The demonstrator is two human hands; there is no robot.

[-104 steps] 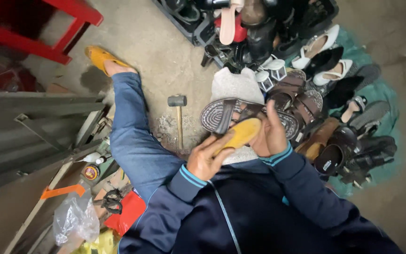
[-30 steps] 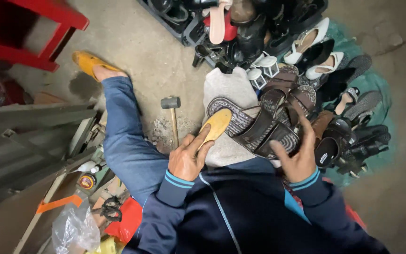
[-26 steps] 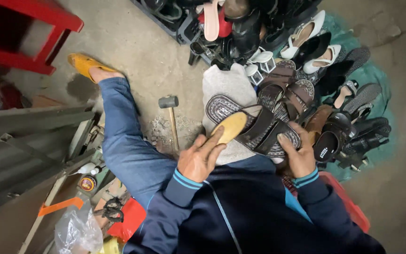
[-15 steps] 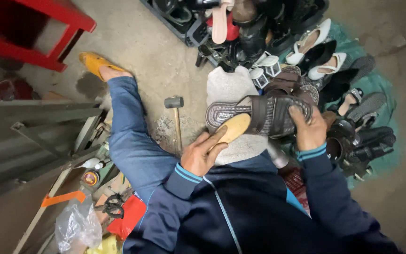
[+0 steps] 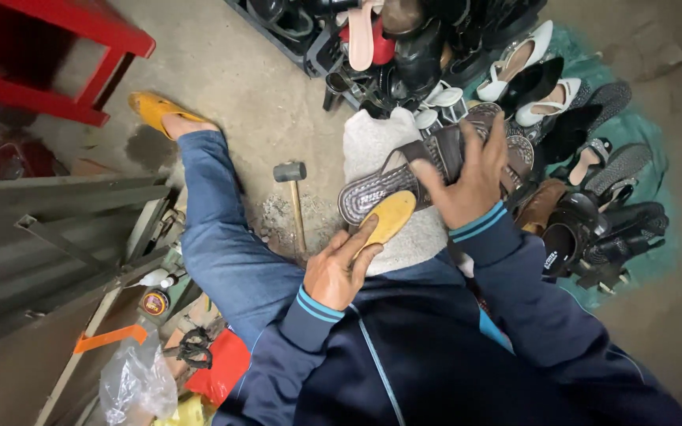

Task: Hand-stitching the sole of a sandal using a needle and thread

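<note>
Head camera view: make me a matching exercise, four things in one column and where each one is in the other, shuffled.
Things:
1. brown sandal
2. yellow insole
3. hammer
4. red stool

Places:
A. top left corner
B. under the right hand
C. lying on the concrete floor by the jeans leg
D. in the left hand

Pairs: 1-B, 2-D, 3-C, 4-A

The floor (image 5: 246, 87) was bare grey concrete with some dirt on it. A hammer (image 5: 294, 197) lay on it near the person's leg. A red stool (image 5: 57, 59) stood on it at the far left. A green cloth (image 5: 633, 170) was spread on it, with many shoes (image 5: 586, 229) piled on top.
</note>
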